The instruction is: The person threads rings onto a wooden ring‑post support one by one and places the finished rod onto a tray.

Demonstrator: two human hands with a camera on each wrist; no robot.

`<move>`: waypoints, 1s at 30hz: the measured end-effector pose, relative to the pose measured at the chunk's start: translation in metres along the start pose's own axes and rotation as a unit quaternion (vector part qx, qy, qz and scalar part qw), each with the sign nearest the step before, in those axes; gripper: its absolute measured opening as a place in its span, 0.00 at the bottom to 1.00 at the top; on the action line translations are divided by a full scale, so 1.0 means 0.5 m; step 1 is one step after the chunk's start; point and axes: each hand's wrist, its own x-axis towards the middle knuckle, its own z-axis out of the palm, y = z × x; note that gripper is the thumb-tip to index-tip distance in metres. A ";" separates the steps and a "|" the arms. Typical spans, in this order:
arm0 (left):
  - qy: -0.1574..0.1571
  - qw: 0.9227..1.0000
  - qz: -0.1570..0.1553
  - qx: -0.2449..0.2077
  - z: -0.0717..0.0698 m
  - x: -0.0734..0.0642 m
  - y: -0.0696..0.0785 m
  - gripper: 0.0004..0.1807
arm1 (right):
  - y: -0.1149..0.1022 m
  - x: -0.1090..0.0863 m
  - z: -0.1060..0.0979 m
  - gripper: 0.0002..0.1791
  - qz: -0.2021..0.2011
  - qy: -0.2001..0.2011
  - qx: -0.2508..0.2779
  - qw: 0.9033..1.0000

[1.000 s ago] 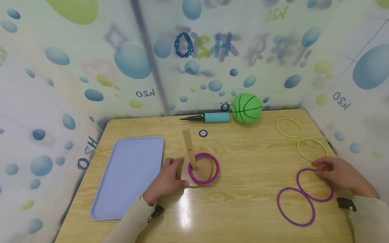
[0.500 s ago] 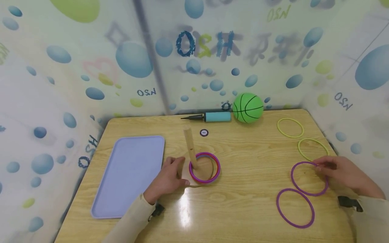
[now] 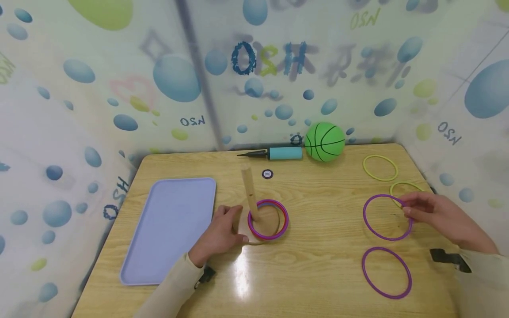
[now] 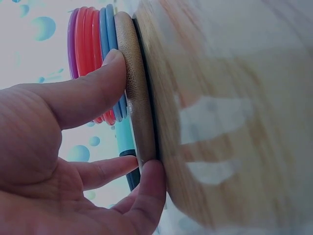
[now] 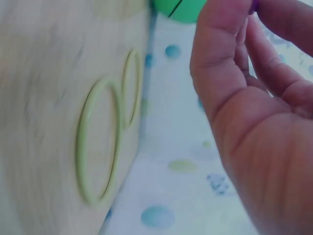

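Observation:
My left hand grips the edge of a round wooden base, thumb and fingers spread along its rim. A wooden peg stands up from the base. Stacked round the peg are purple, red and blue rings, the purple one on top. To the right, my right hand pinches a purple ring at its right side, held above the table. In the right wrist view that ring is mostly out of frame. Another purple ring lies on the table nearer me.
Two yellow rings lie at the right; the nearer is partly hidden by my right hand. A blue tray lies left of the base. Along the back are a hand pump, a green ball and a small dark disc.
My right hand has lifted the purple ring off the table and moved it left and away from me, clear of the other purple ring. My left hand stays at the base.

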 end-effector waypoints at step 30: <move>0.005 1.000 0.011 0.002 0.001 0.000 -0.004 0.52 | -0.211 0.071 0.106 0.19 -0.133 0.021 0.396 0.908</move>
